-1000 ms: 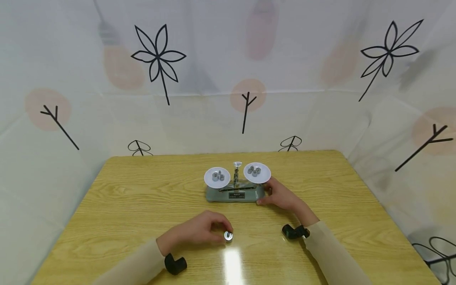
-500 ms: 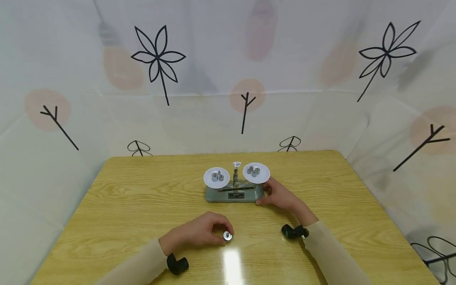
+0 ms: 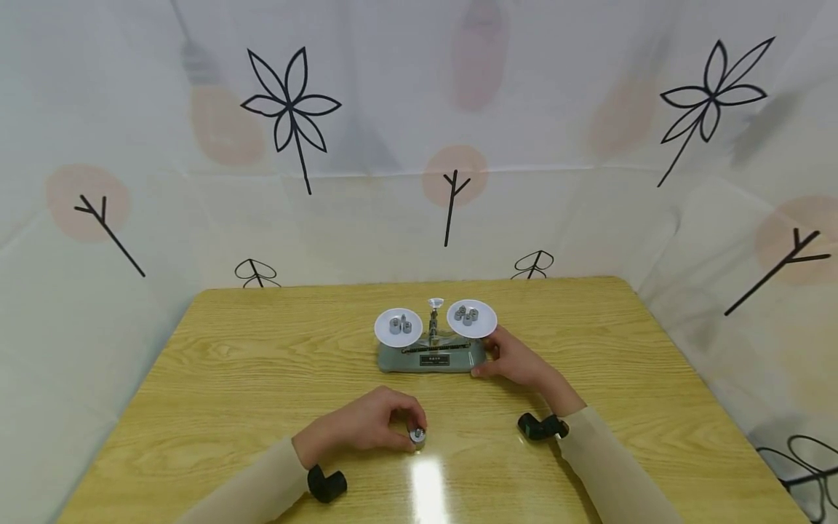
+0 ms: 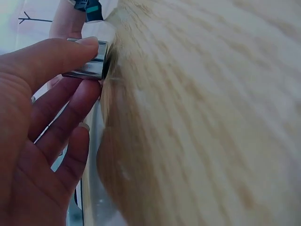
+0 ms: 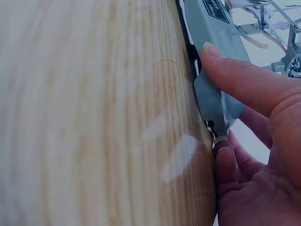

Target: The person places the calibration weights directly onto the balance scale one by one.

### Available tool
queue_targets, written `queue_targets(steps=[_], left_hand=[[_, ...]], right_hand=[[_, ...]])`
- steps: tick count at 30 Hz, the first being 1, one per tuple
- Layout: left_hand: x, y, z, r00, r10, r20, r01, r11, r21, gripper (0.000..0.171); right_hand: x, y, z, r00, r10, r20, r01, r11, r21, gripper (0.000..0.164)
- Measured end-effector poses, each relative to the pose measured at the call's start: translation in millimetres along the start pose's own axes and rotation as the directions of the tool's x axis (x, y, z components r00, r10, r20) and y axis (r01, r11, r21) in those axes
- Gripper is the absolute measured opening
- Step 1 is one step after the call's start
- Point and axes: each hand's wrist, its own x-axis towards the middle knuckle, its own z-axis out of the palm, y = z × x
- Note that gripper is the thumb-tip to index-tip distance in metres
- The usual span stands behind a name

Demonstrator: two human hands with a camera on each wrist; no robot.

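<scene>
Between thumb and fingers my left hand pinches a shiny metal cylinder weight with a small knob, low over the front middle of the table. In the left wrist view the weight lies close to the wooden surface; whether it touches cannot be told. My right hand grips the right end of a grey-green balance scale. Its thumb is on the front of the base in the right wrist view, fingers round the end. The scale's left pan and right pan each bear several small metal weights.
The scale stands on a wood-grain table, towards its back. A pale cloth with plant drawings hangs behind and at both sides. Black wrist devices sit on the left wrist and right wrist.
My left hand and the weight have shifted only very slightly. The right hand keeps its hold on the scale, and the pans look the same.
</scene>
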Motion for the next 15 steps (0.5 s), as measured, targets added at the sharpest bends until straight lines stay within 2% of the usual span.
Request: queue_targets(steps=[7, 11, 15], left_hand=[[-2.6, -1.1, -0.8, 0.999, 0.016, -0.042, -0.015, 1.0, 0.023, 0.023], [-3.9, -1.2, -2.7, 0.998, -0.007, -0.067, 0.009, 1.0, 0.027, 0.024], [-5.7, 1.6, -6.0, 0.996, -0.043, -0.078, 0.045, 0.999, 0.028, 0.024]], right_hand=[[0, -1, 0, 1.0, -0.015, 0.001, 0.015, 1.0, -0.011, 0.068], [1, 1, -1, 1.0, -0.017, 0.003, 0.017, 1.0, -0.018, 0.067], [5, 16, 1, 1.0, -0.01, -0.004, 0.01, 1.0, -0.022, 0.071]])
